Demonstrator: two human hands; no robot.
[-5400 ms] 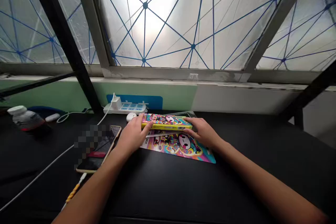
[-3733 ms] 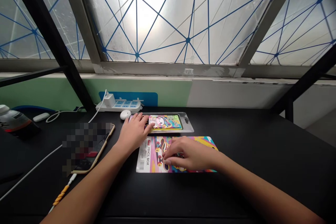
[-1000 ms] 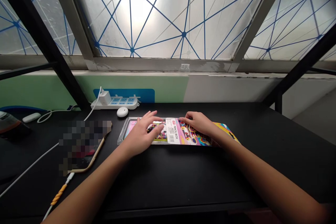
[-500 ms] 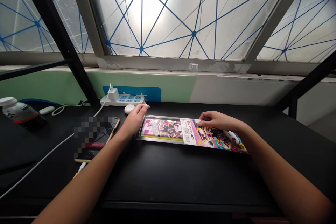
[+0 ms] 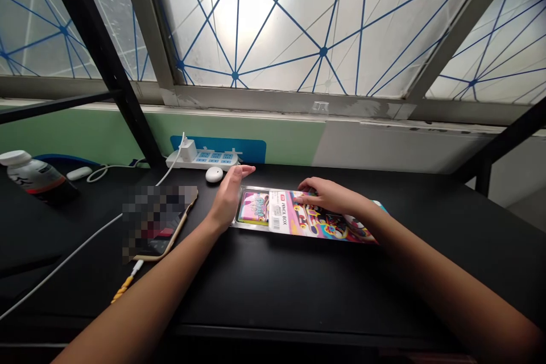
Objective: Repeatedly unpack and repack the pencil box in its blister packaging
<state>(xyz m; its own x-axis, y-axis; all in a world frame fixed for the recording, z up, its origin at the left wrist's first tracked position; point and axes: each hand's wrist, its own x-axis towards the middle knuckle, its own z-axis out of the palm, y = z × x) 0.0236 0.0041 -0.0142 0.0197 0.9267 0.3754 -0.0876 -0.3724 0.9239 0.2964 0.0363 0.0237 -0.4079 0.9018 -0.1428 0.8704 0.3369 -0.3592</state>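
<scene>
A printed cardboard sleeve (image 5: 315, 222), marked "PENCIL BOX", lies across most of a clear plastic tray (image 5: 251, 227) on the black desk. Within the tray's uncovered left end shows a pink and yellow cartoon pencil box (image 5: 255, 206); its other part is hidden under the sleeve. My left hand (image 5: 228, 196) stands on edge against the tray's left end, fingers stretched out. On the sleeve's upper side, my right hand (image 5: 333, 195) grips with bent fingers and the thumb lying over the printed face. Its fingertips are partly hidden.
Left of my left arm lies a phone (image 5: 170, 233), partly pixelated, with a white and yellow cable (image 5: 128, 281). A round white case (image 5: 214, 174) sits before a power strip (image 5: 215, 158) at the wall. A bottle (image 5: 36, 179) stands far left.
The sleeve has slid left over the tray with my right hand, covering more of the pencil box. My left hand has moved slightly right and turned more upright. The camera view has shifted slightly.
</scene>
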